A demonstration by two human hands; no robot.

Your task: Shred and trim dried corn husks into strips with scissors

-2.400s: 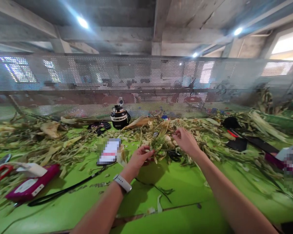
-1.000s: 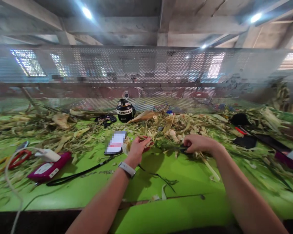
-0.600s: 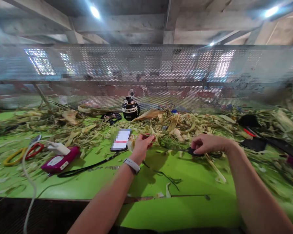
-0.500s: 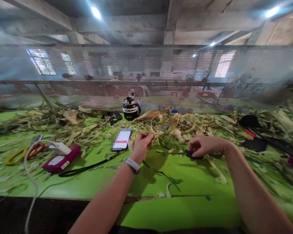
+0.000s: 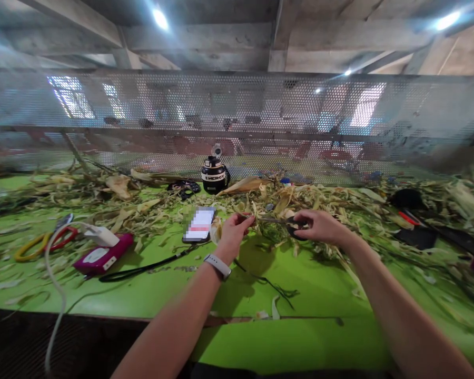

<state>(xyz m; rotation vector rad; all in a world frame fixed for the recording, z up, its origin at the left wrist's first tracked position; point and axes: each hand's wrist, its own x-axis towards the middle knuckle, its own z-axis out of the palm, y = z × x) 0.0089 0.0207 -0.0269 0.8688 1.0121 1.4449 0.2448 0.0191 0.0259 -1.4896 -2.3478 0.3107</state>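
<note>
My left hand point(image 5: 235, 230), with a pale watch band at the wrist, is closed in a pinch above the green table. What sits between its fingertips is too small to name. My right hand point(image 5: 319, 226) grips a pair of scissors point(image 5: 294, 229) by the dark handles. Their blades point left and reach close to my left fingertips; whether they touch anything there I cannot tell. A pale piece of corn husk point(image 5: 215, 231) shows just left of my left hand, beside a phone point(image 5: 200, 223). Shredded dry husks point(image 5: 319, 202) lie behind both hands.
Left stand a magenta power adapter point(image 5: 105, 255) with a white plug and cable, and yellow-and-red-handled scissors point(image 5: 33, 247). A black strap point(image 5: 150, 269) runs from the phone. Behind are a black jug point(image 5: 214, 176) and a perforated screen point(image 5: 237, 105). Dark stems point(image 5: 274, 287) lie in front.
My right hand has lifted and moved left with the scissors, bringing the blades up to my left fingertips. My left hand stays about where it was; the view has shifted slightly.
</note>
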